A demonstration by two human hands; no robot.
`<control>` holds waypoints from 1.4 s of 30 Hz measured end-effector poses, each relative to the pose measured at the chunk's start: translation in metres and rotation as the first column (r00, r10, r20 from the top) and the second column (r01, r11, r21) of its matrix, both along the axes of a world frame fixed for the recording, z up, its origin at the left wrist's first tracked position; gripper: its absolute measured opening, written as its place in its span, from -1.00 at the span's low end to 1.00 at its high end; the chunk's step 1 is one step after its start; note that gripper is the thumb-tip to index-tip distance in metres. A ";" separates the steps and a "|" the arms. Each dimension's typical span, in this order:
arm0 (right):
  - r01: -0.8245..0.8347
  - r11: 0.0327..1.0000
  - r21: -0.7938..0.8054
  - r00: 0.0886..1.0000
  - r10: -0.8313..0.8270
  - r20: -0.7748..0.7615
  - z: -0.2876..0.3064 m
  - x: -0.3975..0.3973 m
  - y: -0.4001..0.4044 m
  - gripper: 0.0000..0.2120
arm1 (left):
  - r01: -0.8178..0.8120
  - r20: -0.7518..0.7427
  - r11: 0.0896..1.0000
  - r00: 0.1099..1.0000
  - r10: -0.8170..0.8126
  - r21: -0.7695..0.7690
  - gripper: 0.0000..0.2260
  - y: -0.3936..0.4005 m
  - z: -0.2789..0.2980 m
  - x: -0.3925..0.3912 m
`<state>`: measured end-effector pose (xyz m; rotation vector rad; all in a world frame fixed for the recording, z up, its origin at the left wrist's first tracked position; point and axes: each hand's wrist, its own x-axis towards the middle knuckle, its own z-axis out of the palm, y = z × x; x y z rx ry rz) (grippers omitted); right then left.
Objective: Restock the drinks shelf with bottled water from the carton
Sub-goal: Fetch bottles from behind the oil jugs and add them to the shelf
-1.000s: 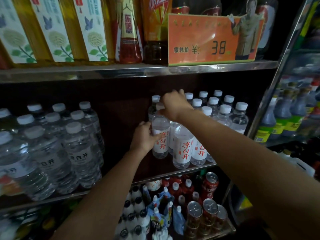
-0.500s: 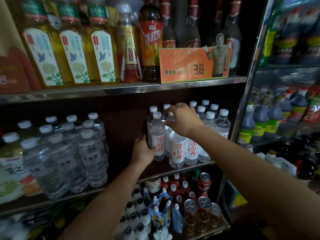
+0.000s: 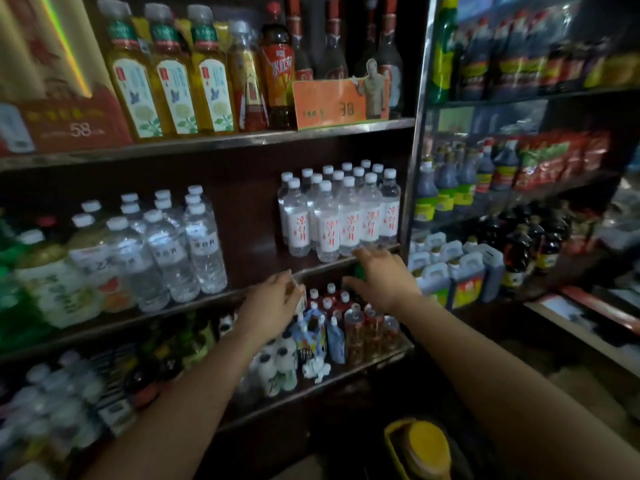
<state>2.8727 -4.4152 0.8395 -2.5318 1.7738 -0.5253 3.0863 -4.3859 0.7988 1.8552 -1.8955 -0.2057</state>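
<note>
Several small water bottles (image 3: 337, 216) with white caps and red-lettered white labels stand packed at the right end of the middle shelf (image 3: 242, 289). My left hand (image 3: 272, 303) hangs in front of the shelf's edge, below and left of them, fingers loosely curled, holding nothing. Just under the front row of bottles, my right hand (image 3: 381, 278) is spread with relaxed fingers and is also empty. Neither hand touches a bottle. The carton is out of sight.
Larger water bottles (image 3: 166, 247) fill the left of the middle shelf, with a gap between the two groups. Tea and soda bottles (image 3: 194, 81) and an orange price sign (image 3: 330, 103) stand above. Cans and small bottles (image 3: 346, 327) crowd the lower shelf. A yellow-capped jug (image 3: 420, 448) sits below.
Both hands let go of the small water bottles and dropped back below the shelf edge. The camera pulled away, so more shelving shows.
</note>
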 end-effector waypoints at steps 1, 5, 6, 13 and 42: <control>0.020 1.000 0.006 1.000 -0.020 -0.004 -0.003 -0.004 0.017 -0.47 | 0.013 0.030 1.000 0.999 -0.013 -0.002 -0.49 0.017 -0.002 -0.003; 0.073 0.997 0.009 0.997 -0.073 -0.013 -0.020 -0.022 0.082 -0.45 | 0.068 0.068 0.997 0.995 -0.069 0.025 -0.48 0.077 -0.011 -0.017; 0.086 0.996 0.022 0.996 -0.086 0.002 -0.025 -0.027 0.097 -0.46 | 0.078 0.078 0.997 0.994 -0.080 0.028 -0.49 0.089 -0.014 -0.022; 0.171 0.981 0.096 0.985 -0.169 -0.034 -0.101 -0.081 0.176 -0.49 | 0.156 0.035 0.985 0.987 -0.159 0.070 -0.58 0.143 -0.071 -0.073; 0.452 0.547 0.705 0.875 -0.425 -0.231 -0.802 -0.338 0.362 -0.37 | 0.460 -0.237 0.815 0.886 -0.398 0.352 -0.71 0.240 -0.762 -0.308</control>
